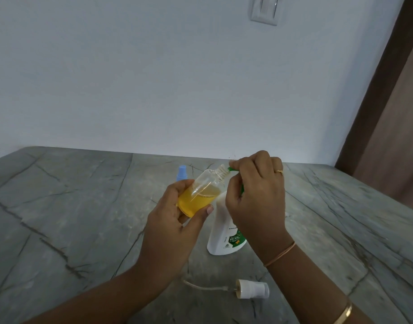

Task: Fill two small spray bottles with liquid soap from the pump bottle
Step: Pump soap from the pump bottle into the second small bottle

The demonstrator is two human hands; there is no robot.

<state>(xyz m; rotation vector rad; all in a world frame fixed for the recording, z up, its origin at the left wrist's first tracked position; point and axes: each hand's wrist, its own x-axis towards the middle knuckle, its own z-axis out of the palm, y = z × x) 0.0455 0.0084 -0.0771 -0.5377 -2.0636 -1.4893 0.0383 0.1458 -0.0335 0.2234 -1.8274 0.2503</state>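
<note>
left hand [175, 220] grips the clear spray bottle [201, 190], tilted, half full of yellow soap. right hand [257, 190] is curled over the white plastic pump bottle [220, 230] on the stone counter [84, 206], label says 99.99%.

A small clear spray bottle [201, 190], uncapped and about half full of yellow liquid, is held tilted in the left hand [170, 228], its threaded neck at the green nozzle [230, 169] of the white pump bottle [220, 230]. The pump bottle stands on the surface [84, 218], gripped at the pump by the right hand [257, 195]. A white spray head [253, 289] with its dip tube lies on its side nearer the person. A blue-capped bottle [182, 173] stands behind, mostly hidden.
</note>
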